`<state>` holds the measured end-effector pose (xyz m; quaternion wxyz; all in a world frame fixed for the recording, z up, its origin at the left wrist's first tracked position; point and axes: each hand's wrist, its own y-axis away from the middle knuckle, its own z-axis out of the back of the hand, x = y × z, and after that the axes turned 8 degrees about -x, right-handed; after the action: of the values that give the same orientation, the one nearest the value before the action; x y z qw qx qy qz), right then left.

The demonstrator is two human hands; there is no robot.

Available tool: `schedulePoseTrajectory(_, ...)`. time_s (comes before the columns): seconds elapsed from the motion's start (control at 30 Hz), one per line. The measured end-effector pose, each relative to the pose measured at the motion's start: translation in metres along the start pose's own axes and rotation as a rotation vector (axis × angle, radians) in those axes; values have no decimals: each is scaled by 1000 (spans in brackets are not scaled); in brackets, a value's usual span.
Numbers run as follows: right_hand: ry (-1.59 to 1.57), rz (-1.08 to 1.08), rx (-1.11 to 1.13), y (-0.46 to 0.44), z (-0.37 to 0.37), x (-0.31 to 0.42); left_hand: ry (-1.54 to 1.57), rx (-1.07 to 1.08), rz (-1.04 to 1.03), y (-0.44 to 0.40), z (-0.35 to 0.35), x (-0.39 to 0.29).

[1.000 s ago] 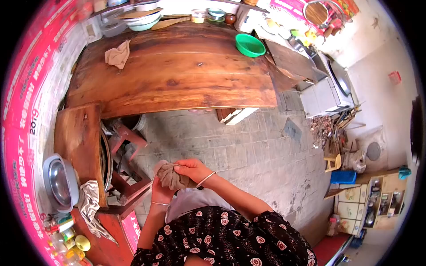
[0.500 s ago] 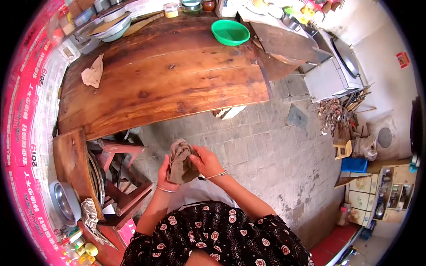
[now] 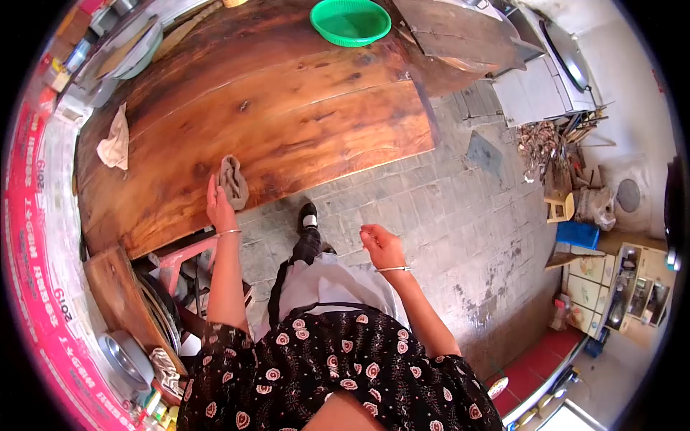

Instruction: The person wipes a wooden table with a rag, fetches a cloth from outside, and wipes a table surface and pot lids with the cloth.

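A folded grey-brown cloth is at the front edge of the wooden table. My left hand grips it from the left side, with the fingers lying along the cloth and a bracelet at the wrist. Out over the floor, away from the table, my right hand has its fingers loosely curled and a little apart, with nothing seen in them. A second, pale cloth lies crumpled near the table's left end.
A green plastic basin stands at the table's far edge. Low pink-red stool legs and a wooden board are at the left. The stove and a heap of firewood are at the right.
My hands have parted. The left one has carried the cloth up and left to the table edge; the right has let go of it and moved right. A foot now shows as I step forward.
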<state>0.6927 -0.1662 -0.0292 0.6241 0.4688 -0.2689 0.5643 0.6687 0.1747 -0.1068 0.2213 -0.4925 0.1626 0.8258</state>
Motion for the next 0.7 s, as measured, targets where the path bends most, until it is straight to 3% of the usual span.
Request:
schedulePoseTrajectory(0.1,85,-93,-18,-14,14,1,-833,-170,-379,-31,-47,6)
schedulePoseTrajectory(0.13,54,-81,-41,-19,18,3,-671,-167,-486,-27,-64,7)
schedulePoseTrajectory(0.2,38,-107,-102,-34,24,3,-554,127,-615,-22,-98,4)
schedulePoseTrajectory(0.23,26,-131,-126,-36,26,2,-522,263,-749,-10,-115,-19)
schedulePoseTrajectory(0.33,40,-187,-173,-43,39,15,-517,505,-879,21,-174,-64)
schedulePoseTrajectory(0.63,-111,-375,-332,-9,76,-12,-386,893,-1290,68,-322,-147)
schedulePoseTrajectory(0.7,-179,-449,-365,-6,86,-19,-355,845,-1350,74,-347,-154)
